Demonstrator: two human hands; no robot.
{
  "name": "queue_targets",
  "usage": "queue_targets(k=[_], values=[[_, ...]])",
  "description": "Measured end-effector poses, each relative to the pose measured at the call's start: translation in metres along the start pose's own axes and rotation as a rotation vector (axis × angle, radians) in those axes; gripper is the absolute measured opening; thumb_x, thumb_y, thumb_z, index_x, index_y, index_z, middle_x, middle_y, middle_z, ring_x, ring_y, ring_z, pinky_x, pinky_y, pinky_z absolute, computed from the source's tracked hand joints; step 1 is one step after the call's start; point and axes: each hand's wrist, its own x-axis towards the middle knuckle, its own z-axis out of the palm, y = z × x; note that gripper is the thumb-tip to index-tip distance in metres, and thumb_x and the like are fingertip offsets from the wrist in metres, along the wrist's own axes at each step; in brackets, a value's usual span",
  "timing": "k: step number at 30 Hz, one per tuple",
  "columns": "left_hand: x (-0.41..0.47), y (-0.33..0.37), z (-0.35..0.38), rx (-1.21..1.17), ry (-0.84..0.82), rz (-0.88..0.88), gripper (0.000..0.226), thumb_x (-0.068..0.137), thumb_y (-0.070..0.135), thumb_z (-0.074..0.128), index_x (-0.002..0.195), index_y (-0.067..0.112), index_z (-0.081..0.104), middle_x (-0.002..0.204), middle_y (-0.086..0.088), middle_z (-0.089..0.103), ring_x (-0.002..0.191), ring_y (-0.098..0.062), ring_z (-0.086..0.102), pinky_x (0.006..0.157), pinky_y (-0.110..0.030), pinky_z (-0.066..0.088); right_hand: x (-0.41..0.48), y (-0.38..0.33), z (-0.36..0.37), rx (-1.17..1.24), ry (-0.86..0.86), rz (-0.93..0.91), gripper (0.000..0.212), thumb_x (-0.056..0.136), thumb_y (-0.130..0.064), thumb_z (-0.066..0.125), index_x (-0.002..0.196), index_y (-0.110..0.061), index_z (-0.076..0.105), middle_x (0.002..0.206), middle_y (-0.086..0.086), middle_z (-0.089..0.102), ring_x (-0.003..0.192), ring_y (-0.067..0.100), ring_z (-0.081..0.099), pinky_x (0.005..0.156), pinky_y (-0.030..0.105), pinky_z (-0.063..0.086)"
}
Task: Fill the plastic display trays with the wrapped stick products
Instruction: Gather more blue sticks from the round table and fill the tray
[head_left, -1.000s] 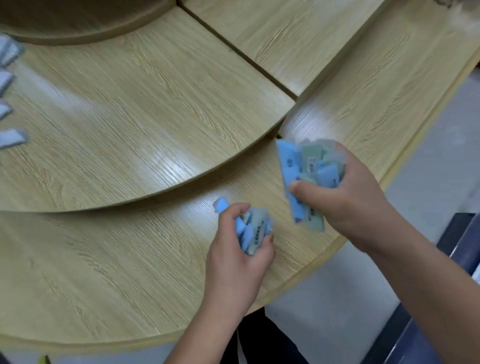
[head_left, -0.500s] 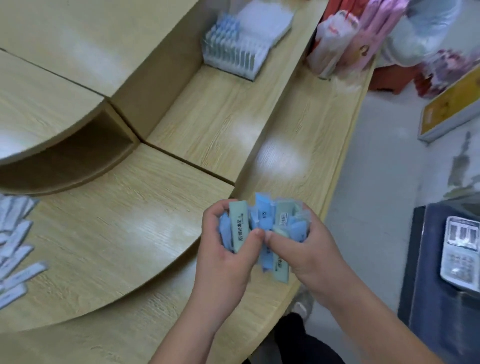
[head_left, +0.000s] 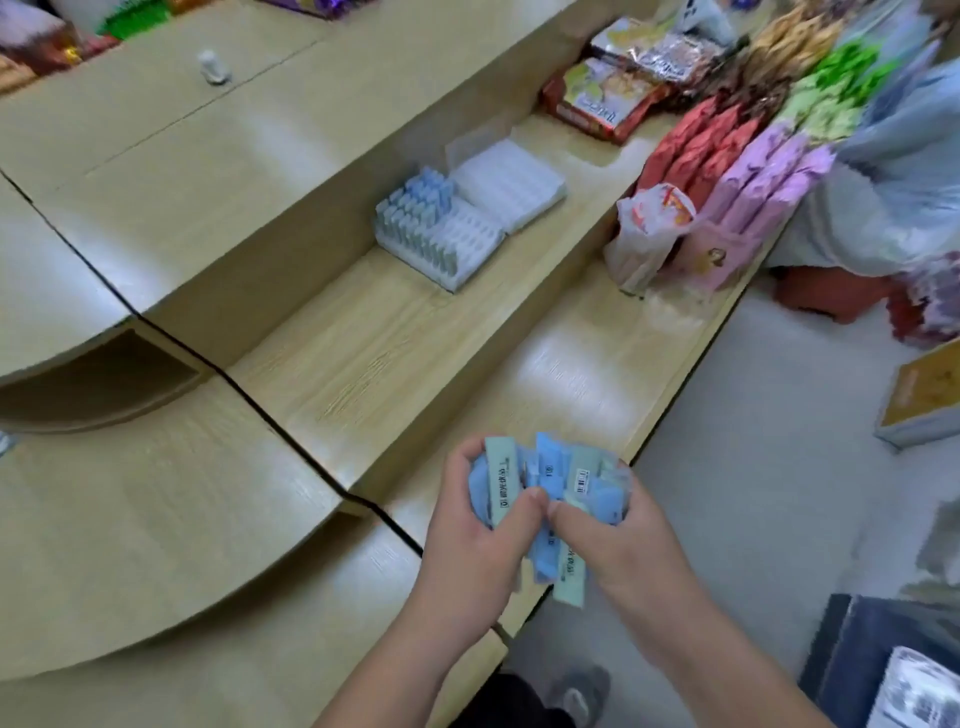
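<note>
Both hands are gripping one thick bundle of wrapped sticks (head_left: 549, 475) – blue and pale green wrappers, some with dark print and one with a barcode. The left hand (head_left: 467, 551) is curling its fingers (head_left: 461, 460) around the left side of the bundle, and the right hand (head_left: 621, 551) is closing around the right side. The two thumbs are pressing on the front of it, almost touching each other. Several sticks are pointing up above the fingers, and a few are hanging down below the thumbs, between the two wrists. The bundle is being held in the air over the front edge of the wooden table (head_left: 363, 364). Well beyond the fingers, on a step of the table, two plastic display trays are sitting side by side. The nearer tray (head_left: 467, 244) is carrying upright blue sticks in its left part, while its right part is showing bare slots. The white tray (head_left: 511, 182) is lying just behind it — touching or only very near, I cannot tell. Beyond the fingers and to the right, pink packets (head_left: 763, 176), red packets (head_left: 696, 140) and a white plastic bag (head_left: 649, 228) are standing close together on the table.
</note>
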Motion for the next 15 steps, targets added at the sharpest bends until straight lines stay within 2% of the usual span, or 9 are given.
queue_targets(k=[2,5,7,11,15], values=[[0.013,0.006,0.013,-0.025,0.032,-0.011,0.032,0.09,0.023,0.066,0.112,0.04,0.051,0.09,0.013,0.069,0.081,-0.009,0.072,0.063,-0.021,0.056,0.018,-0.015,-0.013,-0.052,-0.065,0.021,0.037,0.079,-0.015,0.077,0.111,-0.026,0.063,0.102,0.007,0.075,0.092,0.027,0.074,0.073,0.048,0.061],[0.041,0.015,0.02,-0.031,0.109,-0.009,0.033,0.092,0.019,0.066,0.115,0.037,0.051,0.092,0.013,0.069,0.084,-0.009,0.071,0.064,-0.018,0.054,0.054,-0.038,-0.017,-0.108,-0.145,0.054,0.042,0.076,-0.022,0.076,0.115,-0.026,0.062,0.106,0.008,0.074,0.096,0.029,0.073,0.079,0.055,0.059],[0.066,0.017,0.022,-0.053,0.179,-0.016,0.035,0.093,0.015,0.065,0.113,0.04,0.051,0.092,0.013,0.069,0.083,-0.008,0.071,0.063,-0.016,0.054,0.085,-0.049,-0.016,-0.143,-0.202,0.076,0.041,0.076,-0.022,0.076,0.114,-0.026,0.063,0.105,0.008,0.074,0.095,0.03,0.073,0.076,0.052,0.06],[0.128,0.015,0.022,-0.1,0.279,-0.041,0.04,0.093,0.01,0.065,0.109,0.044,0.051,0.09,0.012,0.069,0.079,-0.007,0.071,0.06,-0.017,0.053,0.158,-0.07,-0.008,-0.262,-0.272,0.106,0.034,0.072,-0.023,0.077,0.102,-0.036,0.066,0.097,0.003,0.076,0.087,0.024,0.075,0.065,0.037,0.06],[0.183,0.008,0.019,-0.111,0.398,-0.082,0.043,0.093,0.009,0.066,0.106,0.047,0.051,0.09,0.011,0.07,0.079,-0.01,0.071,0.062,-0.017,0.054,0.224,-0.08,0.003,-0.354,-0.29,0.179,0.043,0.07,-0.022,0.081,0.109,-0.024,0.063,0.094,0.003,0.077,0.085,0.023,0.075,0.068,0.039,0.061]])
